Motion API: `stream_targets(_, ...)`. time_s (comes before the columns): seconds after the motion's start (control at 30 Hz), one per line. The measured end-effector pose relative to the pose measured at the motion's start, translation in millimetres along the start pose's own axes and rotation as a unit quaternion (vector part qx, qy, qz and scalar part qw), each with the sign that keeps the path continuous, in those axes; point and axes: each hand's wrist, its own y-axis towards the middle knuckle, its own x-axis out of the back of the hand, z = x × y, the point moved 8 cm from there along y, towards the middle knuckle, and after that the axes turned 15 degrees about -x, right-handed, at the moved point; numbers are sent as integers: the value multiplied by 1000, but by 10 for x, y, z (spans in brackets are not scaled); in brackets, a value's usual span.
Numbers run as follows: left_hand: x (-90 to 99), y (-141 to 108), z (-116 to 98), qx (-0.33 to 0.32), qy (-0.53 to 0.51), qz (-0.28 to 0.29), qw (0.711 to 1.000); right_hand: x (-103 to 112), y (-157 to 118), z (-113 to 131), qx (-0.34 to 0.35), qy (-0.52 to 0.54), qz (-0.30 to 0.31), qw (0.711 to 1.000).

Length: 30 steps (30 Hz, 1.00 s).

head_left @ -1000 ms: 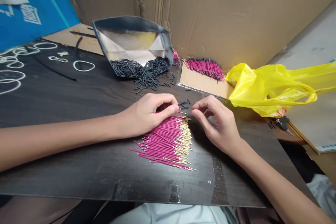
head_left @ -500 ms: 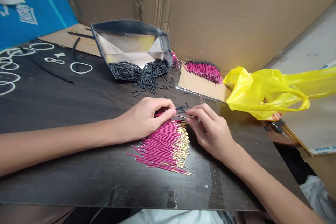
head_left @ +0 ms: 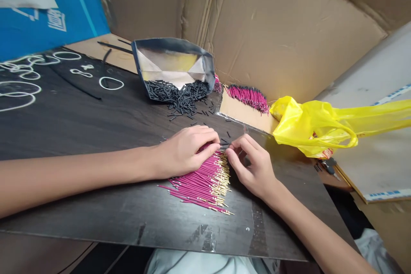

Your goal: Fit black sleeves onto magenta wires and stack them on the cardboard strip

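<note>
A fan of pink wires (head_left: 195, 180) with gold-coloured pins at their right ends lies on the dark table. My left hand (head_left: 189, 150) rests over the top of this pile, thumb and forefinger pinched on one pink wire, mostly hidden by the fingers. Opposite it, my right hand (head_left: 252, 165) is closed in a pinch at the wire's end, its fingertips almost meeting the left ones. A short black sleeve (head_left: 225, 145) shows thinly between the two hands; the right fingers cover part of it.
Behind the hands, an open-sided box (head_left: 141, 68) spills many short black sleeves (head_left: 183, 98) onto the table (head_left: 96, 137). Finished-looking pink wires with black ends (head_left: 248, 97) lie on a cardboard sheet (head_left: 244, 120). A yellow plastic bag (head_left: 308, 124) sits right; white rubber bands (head_left: 111, 83) lie left.
The view has shifted slightly. My right hand has closed in towards the left fingertips, and the wire end that stuck out between them is now mostly covered.
</note>
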Motion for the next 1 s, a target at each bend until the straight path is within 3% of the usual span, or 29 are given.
stream_targets(0.33,37,7,27,29,-54,-12,998,140,-25,5,-5,29,-57,998)
stream_targets(0.53,32,14,24,36,-75,-4,997,88,-42,34,26,34,-23,999)
stream_targets(1.0,2,-8,59,50,-110,51,991,73,-11,24,49,12,-39,998)
